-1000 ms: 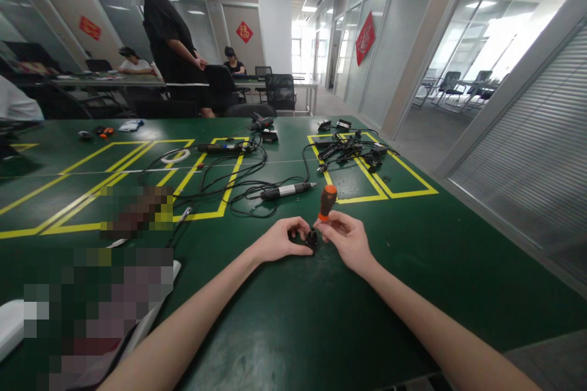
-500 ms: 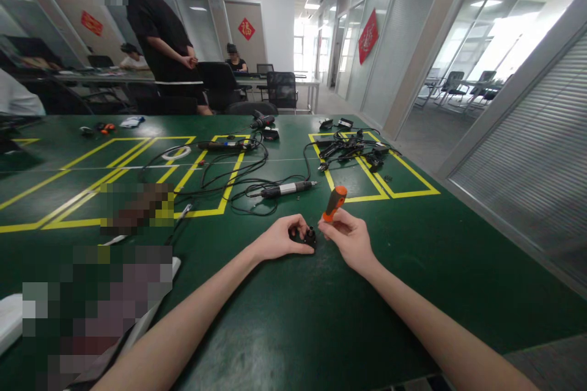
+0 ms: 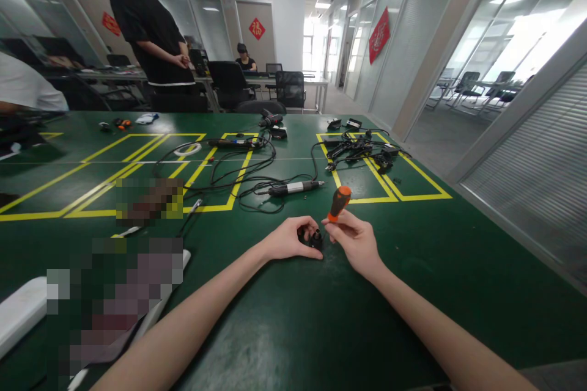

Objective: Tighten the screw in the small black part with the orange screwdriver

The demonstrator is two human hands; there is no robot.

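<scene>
My left hand (image 3: 293, 238) curls its thumb and fingers around a small black part (image 3: 315, 239) on the green table. A short round post sticks up from that part. Close on its right, my right hand (image 3: 358, 238) grips a screwdriver (image 3: 340, 201) with an orange and dark grey handle. The handle leans up and away to the right, its orange cap at the top. The screwdriver's tip is too small to make out, so I cannot tell whether it touches the black part.
Beyond my hands lies a silver-and-black electric screwdriver (image 3: 296, 188) with its looped cable. A heap of black cables and parts (image 3: 358, 149) sits in the yellow-taped area at right. A cordless drill (image 3: 271, 118) is farther back. A person in black (image 3: 149, 30) stands behind the table.
The screwdriver handle has tilted to the right, and its lower end has shifted slightly away from the black part. My left hand keeps its hold. The whole view has turned a little.
</scene>
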